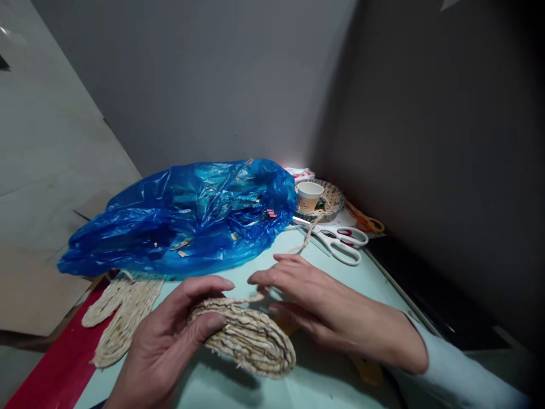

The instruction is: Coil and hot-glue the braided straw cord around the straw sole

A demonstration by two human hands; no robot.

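Observation:
My left hand point(170, 335) grips the near end of a flat oval mat point(251, 338) coiled from beige cord, thumb on top, and lifts its edge off the pale green table point(374, 278). My right hand point(315, 304) rests just right of it, fingers pinching the loose beige cord point(304, 238) where it joins the mat. That cord trails away toward the back right.
A large blue plastic bag point(183, 218) lies behind the hands. Two more coiled cord pieces point(123, 318) lie at the left by a red sheet point(55, 369). White scissors with red handles point(344, 241), a paper cup point(309, 196) on a woven dish point(332, 201) and orange scissors point(370, 222) sit at the back right.

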